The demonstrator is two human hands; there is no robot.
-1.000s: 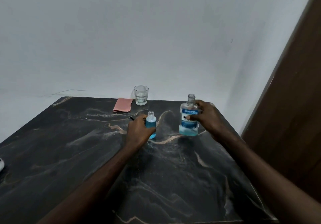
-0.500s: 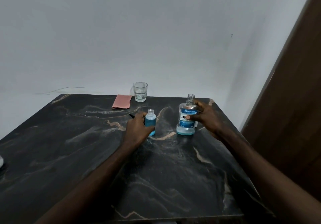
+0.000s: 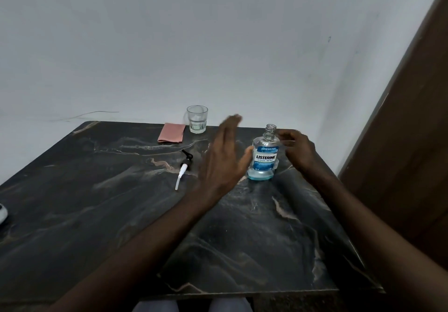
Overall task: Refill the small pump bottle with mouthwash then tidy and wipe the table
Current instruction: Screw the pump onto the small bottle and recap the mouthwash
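Reaching out flat with fingers spread, the left hand [image 3: 223, 159] hides the small pump bottle, while the right hand [image 3: 299, 151] curls loosely, holding nothing, beside the capless mouthwash bottle [image 3: 263, 157] on the worktop [image 3: 97, 214].

The tabletop [image 3: 242, 239] is black marble veined in tan and white; the cloth [image 3: 171, 136] is salmon pink; the mouthwash bottle [image 3: 263, 159] is clear with pale blue liquid and a blue-and-white label; the pump head [image 3: 184, 166] is black with a white tube; the glass [image 3: 197, 118] is colourless; the wall [image 3: 194, 33] is grey-white.
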